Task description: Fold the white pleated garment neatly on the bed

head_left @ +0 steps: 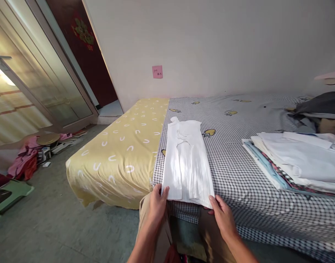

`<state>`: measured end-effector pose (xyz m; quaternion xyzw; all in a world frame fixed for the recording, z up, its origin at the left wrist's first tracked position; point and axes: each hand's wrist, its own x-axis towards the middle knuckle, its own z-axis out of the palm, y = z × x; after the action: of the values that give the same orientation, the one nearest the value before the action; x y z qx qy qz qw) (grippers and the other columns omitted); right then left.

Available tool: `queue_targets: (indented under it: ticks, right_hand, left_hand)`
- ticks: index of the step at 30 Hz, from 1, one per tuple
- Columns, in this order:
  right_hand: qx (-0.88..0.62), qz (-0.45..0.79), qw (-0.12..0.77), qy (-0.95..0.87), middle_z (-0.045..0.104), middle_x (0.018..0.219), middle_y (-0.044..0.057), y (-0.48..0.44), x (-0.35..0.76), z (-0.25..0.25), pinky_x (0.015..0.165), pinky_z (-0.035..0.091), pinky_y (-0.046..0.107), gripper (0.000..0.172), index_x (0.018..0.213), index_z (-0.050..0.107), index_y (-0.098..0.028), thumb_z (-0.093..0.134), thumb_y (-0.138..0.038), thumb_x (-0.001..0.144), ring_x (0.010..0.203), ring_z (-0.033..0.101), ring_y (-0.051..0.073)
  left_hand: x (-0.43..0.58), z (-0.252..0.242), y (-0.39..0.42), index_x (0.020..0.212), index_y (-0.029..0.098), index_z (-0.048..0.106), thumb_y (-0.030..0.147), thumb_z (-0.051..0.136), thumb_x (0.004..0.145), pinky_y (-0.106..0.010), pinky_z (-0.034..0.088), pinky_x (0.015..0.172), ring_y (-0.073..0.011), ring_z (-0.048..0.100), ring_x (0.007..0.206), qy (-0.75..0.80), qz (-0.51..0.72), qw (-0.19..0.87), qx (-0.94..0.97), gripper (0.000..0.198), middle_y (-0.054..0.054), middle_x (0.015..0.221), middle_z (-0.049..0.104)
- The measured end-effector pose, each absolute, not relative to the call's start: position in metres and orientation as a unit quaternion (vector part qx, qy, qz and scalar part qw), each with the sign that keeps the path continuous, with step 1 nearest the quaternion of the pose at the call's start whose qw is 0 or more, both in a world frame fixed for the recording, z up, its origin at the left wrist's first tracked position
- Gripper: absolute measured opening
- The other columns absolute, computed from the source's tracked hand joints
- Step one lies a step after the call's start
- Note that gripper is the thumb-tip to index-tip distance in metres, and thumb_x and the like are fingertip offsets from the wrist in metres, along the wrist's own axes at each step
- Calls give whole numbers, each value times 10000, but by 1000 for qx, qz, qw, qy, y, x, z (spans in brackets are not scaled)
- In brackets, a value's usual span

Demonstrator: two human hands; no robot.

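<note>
Bedroom, bed (112, 193), yellow sheet (134, 138) left, checked sheet (238, 190) right: white garment (187, 160) at near edge.
Left hand (156, 202) pinches its near-left corner; long axis runs straight away from the person towards the wall; right hand (224, 215) pinches the near-right corner, both hands equally near; stack of folded clothes (299, 164) well apart, far right.

A checked-sheet bed (238, 182) carries a folded white garment (187, 160) near its edge — stacked folded clothes (296, 164) lie right.

Daylight glares through glass door (33, 73); sharp focus; edges warp
</note>
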<state>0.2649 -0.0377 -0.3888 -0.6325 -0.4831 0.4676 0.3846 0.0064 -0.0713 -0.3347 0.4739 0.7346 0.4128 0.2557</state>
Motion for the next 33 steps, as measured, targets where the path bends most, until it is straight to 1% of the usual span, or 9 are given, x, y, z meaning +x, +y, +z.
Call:
queue_targets:
  ticks: [5,8,10,15,19,22,28,31,33]
  right_hand:
    - [-629,462,370,-504,774,760,80,-39,265,-390,719,555,385,711,988,659,-219,466,-868,772,695,707,291]
    - [-631,458,368,-507,781,783,88,-39,265,-391,719,557,388,707,1018,660,-216,461,-855,789,699,716,297]
    - [-631,459,370,-504,784,794,93,-38,265,-392,717,561,390,726,1055,662,-206,468,-852,787,707,723,303]
    - [-633,461,373,-499,790,808,100,-38,266,-392,714,566,389,760,1100,673,-190,478,-853,783,704,723,304]
    - [-651,445,360,-499,800,904,102,-38,266,-393,754,560,381,761,1126,682,-191,471,-845,799,710,730,286]
    - [-652,440,363,-499,801,916,102,-39,266,-394,756,560,383,776,1146,685,-181,476,-839,792,709,734,286]
    - [-651,453,355,-496,803,843,86,-37,266,-390,752,559,398,816,1202,655,-172,487,-835,757,678,729,290]
    - [-645,462,350,-498,798,795,63,-36,264,-390,752,563,404,767,1198,640,-196,493,-806,756,675,728,291]
    - [-637,475,357,-491,798,813,64,-34,262,-390,740,574,405,721,1178,635,-212,511,-779,749,712,740,297]
  left_hand:
    - [15,-333,-73,751,283,432,369,524,921,-281,440,743,-198,591,761,759,382,224,478,211,6,771,617]
    - [20,-331,-74,747,281,436,342,550,915,-300,436,788,-216,618,812,767,368,208,482,212,-20,833,672]
    - [22,-331,-75,730,281,425,331,572,905,-301,435,791,-218,622,819,770,363,204,483,234,-23,835,679]
    - [22,-332,-75,721,287,385,342,538,910,-286,421,740,-198,562,742,770,370,203,479,249,7,756,598]
    - [19,-330,-77,716,294,347,417,492,928,-275,425,700,-189,510,713,756,391,216,479,285,26,708,499]
    - [17,-330,-78,730,295,352,440,471,935,-270,440,701,-182,504,716,745,404,225,481,278,25,727,495]
    - [19,-336,-74,715,296,317,457,477,926,-271,421,689,-186,494,704,749,403,218,478,311,30,704,473]
    - [22,-339,-71,718,296,316,452,472,928,-273,420,705,-190,512,710,756,393,212,478,304,28,707,502]
    - [25,-339,-70,724,297,329,433,475,930,-278,421,710,-194,532,707,762,385,209,477,287,27,702,527]
